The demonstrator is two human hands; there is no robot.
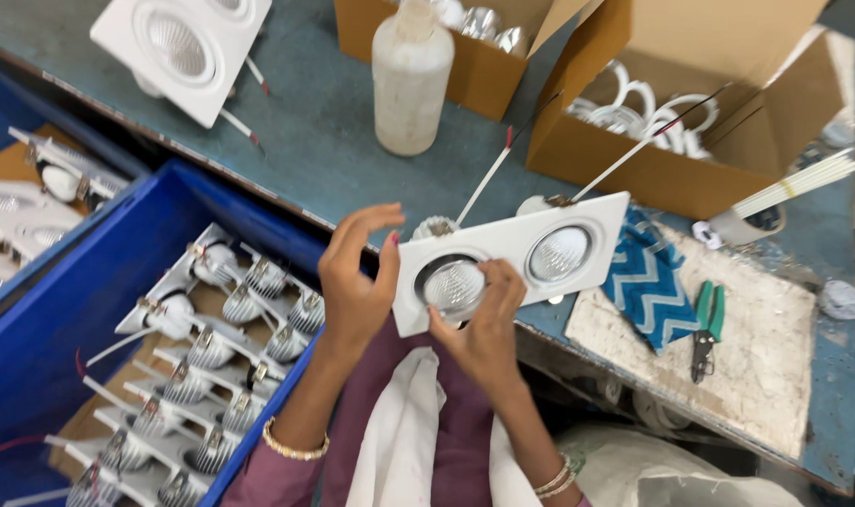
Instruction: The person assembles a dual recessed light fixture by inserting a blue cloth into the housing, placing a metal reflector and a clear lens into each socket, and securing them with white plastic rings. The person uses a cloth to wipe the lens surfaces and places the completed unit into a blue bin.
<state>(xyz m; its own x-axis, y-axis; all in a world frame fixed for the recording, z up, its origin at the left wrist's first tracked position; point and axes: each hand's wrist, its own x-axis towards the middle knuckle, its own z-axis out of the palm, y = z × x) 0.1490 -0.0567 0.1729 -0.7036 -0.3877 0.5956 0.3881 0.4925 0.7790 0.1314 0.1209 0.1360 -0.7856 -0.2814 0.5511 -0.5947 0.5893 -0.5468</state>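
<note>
Hands: right hand pinches the round lamp head sitting in the near-left opening of the twin downlight frame, fingers curled shut around its rim; left hand steadies the frame's left end, thumb pressed on the edge, the other fingers lifted and half open.
Place: frame is held just above the near edge of the teal workbench, over the person's lap.
Handling: it probably weighs little and is stiff; the ribbed reflector faces look easy to smudge or scratch, so the flat white border is the safer place to grip. Thin white wires trail from the back and could snag.
Look: white rectangular plate, two round silver lamps side by side.
Right: blue zigzag cloth, green-handled pliers.
Far: cloudy plastic bottle, two cardboard boxes of parts.
Left: blue crate of stacked fittings.
</note>
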